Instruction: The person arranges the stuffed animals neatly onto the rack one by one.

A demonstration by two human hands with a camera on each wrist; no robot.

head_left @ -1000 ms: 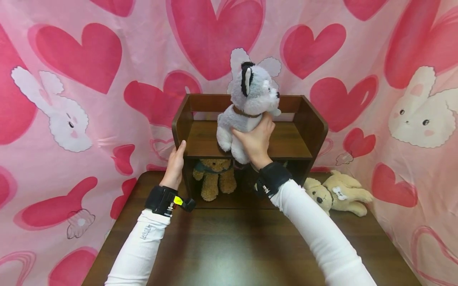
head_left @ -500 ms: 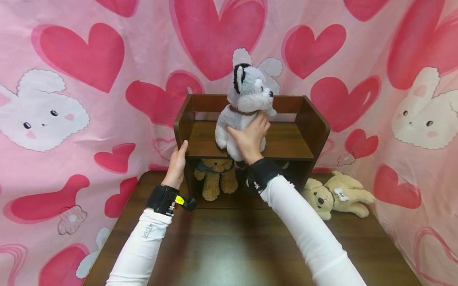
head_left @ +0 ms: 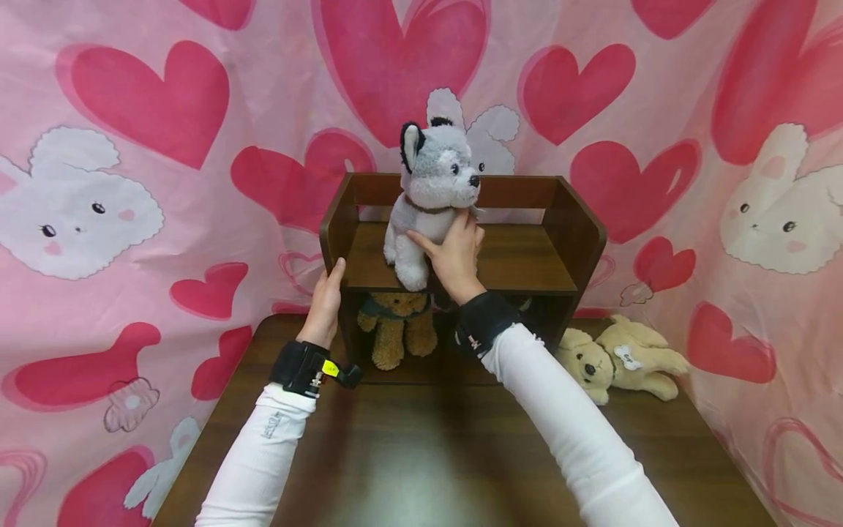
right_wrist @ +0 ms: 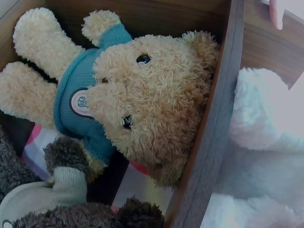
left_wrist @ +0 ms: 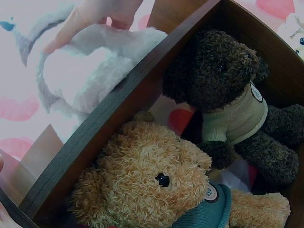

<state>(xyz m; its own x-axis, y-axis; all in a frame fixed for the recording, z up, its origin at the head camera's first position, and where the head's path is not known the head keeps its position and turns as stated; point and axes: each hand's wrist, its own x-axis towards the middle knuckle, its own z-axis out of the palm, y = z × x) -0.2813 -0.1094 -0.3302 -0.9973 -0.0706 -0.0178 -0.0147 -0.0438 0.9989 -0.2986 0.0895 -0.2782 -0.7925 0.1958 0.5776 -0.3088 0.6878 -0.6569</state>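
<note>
In the head view my right hand (head_left: 457, 256) grips a grey-and-white plush husky (head_left: 431, 172) round its body, thumb across the chest. The husky sits upright at the front left of the brown wooden shelf's (head_left: 527, 256) top board, face turned to the right. My left hand (head_left: 323, 304) rests against the shelf's left side panel, fingers extended along it. Below the board are a tan teddy bear (left_wrist: 142, 171) in a teal sweater and a dark brown teddy bear (left_wrist: 213, 71) in a pale sweater. The husky's white legs (right_wrist: 261, 114) show in the right wrist view.
A cream plush dog (head_left: 615, 359) with a bone-shaped tag lies on its side on the brown table (head_left: 408, 454), right of the shelf. A pink curtain (head_left: 276, 73) with hearts and rabbits hangs behind and at both sides.
My right hand has shifted the husky to the left along the shelf and slightly down. Its face has turned more toward me. The left hand stays at the side panel.
</note>
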